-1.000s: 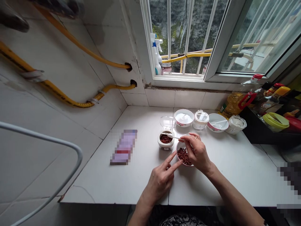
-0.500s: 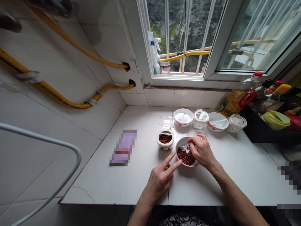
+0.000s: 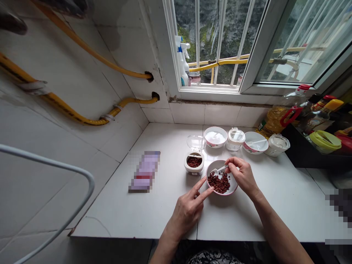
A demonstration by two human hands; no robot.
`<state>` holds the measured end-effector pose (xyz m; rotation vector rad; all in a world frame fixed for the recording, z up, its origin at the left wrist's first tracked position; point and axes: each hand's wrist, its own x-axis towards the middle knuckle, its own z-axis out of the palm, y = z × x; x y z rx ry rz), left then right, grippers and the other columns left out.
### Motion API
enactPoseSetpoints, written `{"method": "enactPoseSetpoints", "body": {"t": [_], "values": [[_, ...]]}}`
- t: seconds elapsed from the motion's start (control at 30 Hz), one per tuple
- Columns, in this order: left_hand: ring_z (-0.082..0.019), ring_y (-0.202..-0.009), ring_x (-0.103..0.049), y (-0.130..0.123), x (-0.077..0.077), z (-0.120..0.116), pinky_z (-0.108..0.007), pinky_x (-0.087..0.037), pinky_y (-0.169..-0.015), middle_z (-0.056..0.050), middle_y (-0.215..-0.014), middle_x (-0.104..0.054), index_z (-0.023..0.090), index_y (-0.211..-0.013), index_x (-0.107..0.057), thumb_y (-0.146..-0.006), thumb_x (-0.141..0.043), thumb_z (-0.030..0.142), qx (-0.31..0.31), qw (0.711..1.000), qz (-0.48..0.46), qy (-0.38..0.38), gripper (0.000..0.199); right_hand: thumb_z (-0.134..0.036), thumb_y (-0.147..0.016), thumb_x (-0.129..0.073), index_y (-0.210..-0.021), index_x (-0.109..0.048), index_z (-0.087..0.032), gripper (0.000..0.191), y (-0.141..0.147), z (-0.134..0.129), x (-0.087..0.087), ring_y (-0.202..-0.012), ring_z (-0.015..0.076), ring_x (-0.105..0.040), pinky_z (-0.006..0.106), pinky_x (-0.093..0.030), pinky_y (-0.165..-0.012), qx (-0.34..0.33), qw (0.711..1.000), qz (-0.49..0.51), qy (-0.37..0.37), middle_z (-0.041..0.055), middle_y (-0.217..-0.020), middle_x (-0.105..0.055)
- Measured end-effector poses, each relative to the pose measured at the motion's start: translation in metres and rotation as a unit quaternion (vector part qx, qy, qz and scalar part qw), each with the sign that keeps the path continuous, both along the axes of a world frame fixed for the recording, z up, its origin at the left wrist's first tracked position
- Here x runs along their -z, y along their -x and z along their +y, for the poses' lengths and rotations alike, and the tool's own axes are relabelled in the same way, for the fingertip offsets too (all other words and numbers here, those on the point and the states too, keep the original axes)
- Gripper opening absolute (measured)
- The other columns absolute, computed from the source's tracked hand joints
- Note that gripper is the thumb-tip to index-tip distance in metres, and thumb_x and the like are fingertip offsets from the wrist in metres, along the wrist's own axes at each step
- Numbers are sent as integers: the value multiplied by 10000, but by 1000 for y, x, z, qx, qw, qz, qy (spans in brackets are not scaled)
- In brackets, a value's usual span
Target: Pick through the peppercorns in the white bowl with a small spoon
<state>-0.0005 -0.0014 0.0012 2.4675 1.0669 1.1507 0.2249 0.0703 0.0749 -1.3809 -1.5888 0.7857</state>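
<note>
In the head view, a white bowl [image 3: 233, 182] with a pink rim holds dark reddish-brown peppercorn-like grains [image 3: 220, 183]. My left hand [image 3: 189, 207] rests two stretched, spread fingertips against the bowl's left rim; its other fingers are curled under. Between thumb and fingers of my right hand [image 3: 243, 176] is the handle of a small white spoon [image 3: 217, 171], its scoop end inside the bowl by the grains. Just left of the bowl stands an open seasoning jar [image 3: 194, 169] filled with the same grains, its clear lid [image 3: 196, 142] flipped back.
Behind are a bowl of white granules [image 3: 215, 138], a lidded jar [image 3: 235, 138], a bowl with a white spoon [image 3: 255, 143] and another jar [image 3: 277, 145]. An oil bottle [image 3: 284, 106] and a black condiment rack [image 3: 299, 148] stand right. A blurred purple packet [image 3: 145, 171] lies left.
My right hand has drawn back to the right and slightly up with the spoon, uncovering the bowl's right side. My left hand stays at the rim.
</note>
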Motion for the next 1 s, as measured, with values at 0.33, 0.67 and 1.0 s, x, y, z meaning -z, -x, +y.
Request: {"method": "enactPoseSetpoints", "body": {"t": [0.33, 0.67, 1.0], "values": [[-114, -791, -696, 1, -1, 0, -259, -624, -759, -172, -1532, -504, 233, -1472, -518, -862, -415, -52, 0, 1000, 5, -4, 680, -314, -812, -510, -754, -636, -228, 163, 1, 0, 0, -573, 194, -655, 316, -504, -654, -9, 999, 18, 28, -10, -558, -682], [-112, -801, -700, 1, 1, 0, -255, -625, -772, -165, -1531, -510, 248, -1481, -509, -876, -416, -46, -2, 1000, 10, -8, 678, -290, -820, -508, -752, -638, -236, 156, -1, 1, 4, -603, 203, -653, 357, -510, -756, -3, 1000, -23, 8, -15, -558, -687], [-115, -823, -706, 1, 2, 0, -261, -627, -790, -157, -1545, -497, 248, -1486, -503, -872, -422, -44, 0, 1000, 8, -1, 685, -268, -828, -500, -746, -649, -253, 170, -2, 2, 7, -775, 259, -683, 436, -477, -912, 16, 996, -80, -39, 6, -557, -712]]}}
